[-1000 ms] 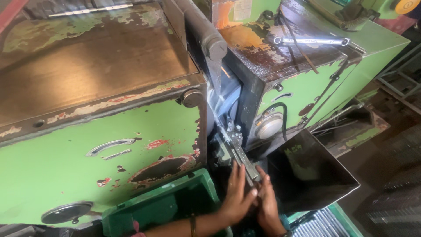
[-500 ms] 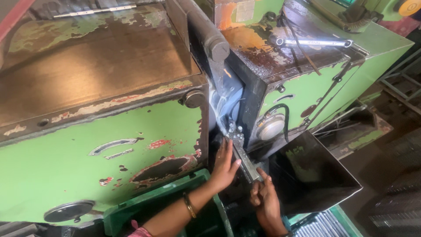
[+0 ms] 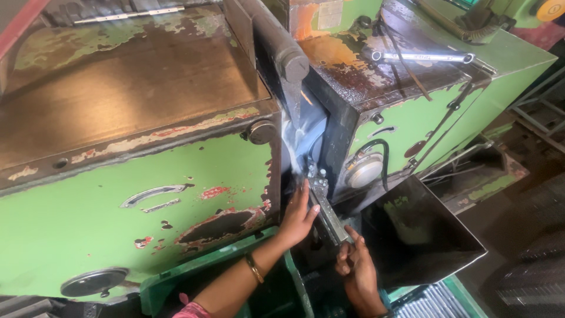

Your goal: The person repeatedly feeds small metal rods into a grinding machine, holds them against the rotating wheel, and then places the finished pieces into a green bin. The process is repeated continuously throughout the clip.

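Head view is looking down on a worn green machine [image 3: 135, 194] with chipped paint and a rusty brown top plate [image 3: 129, 82]. On its front face, a curved metal handle [image 3: 154, 192] is sitting above a round black cap [image 3: 93, 281] near the lower edge. A green bin [image 3: 212, 277] is standing below the machine front.

Moving right, the left hand [image 3: 297, 215] is reaching up from a forearm wearing a gold bangle [image 3: 255, 268]. Its fingers [image 3: 304, 197] are lying straight and close together, pressing flat against the left side of a slanted metal bar [image 3: 327, 211]; the hand is not closing around anything. The bar is sitting in the dark gap between the two green machine bodies, running down and to the right from a pale blurred wheel [image 3: 300, 132].

The right hand [image 3: 356, 271] is gripping the lower end of the metal bar, with fingers curled around it from below.

Further right, a round metal dial [image 3: 363, 169] with a black cable is sitting on the second machine body. A black metal chute [image 3: 418, 235] is sloping down beside the right hand. A long wrench [image 3: 421, 57] is lying on the stained top surface.
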